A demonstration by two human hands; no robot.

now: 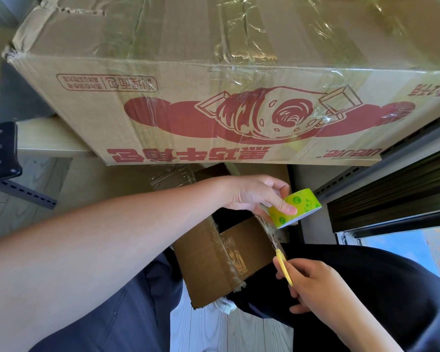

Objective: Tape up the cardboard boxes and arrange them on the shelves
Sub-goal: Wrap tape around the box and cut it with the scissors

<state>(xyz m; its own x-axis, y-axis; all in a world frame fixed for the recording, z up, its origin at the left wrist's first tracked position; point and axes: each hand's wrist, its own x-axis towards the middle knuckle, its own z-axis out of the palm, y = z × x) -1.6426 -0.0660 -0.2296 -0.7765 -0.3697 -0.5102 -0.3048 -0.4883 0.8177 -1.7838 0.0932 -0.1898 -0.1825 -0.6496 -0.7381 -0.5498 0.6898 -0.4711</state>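
A big box (214, 85) with a red croissant print and wrinkled clear tape sits on a shelf (48, 138), its front hanging past the shelf edge. Below it, a small box (214, 265) rests between the person's knees, one flap raised, with little room around it. The left hand (254, 194) grips a green tape roll (294, 212) above that box. The right hand (315, 283) holds yellow scissors (285, 268) at the stretched tape strip (267, 232).

The large cardboard box (239, 102) runs off the top and right edges. The right hand (320, 288) covers most of the yellow-handled scissors (285, 268), whose blades are too small to make out. The small cardboard box (214, 260) is partly hidden behind the left forearm (99, 250).
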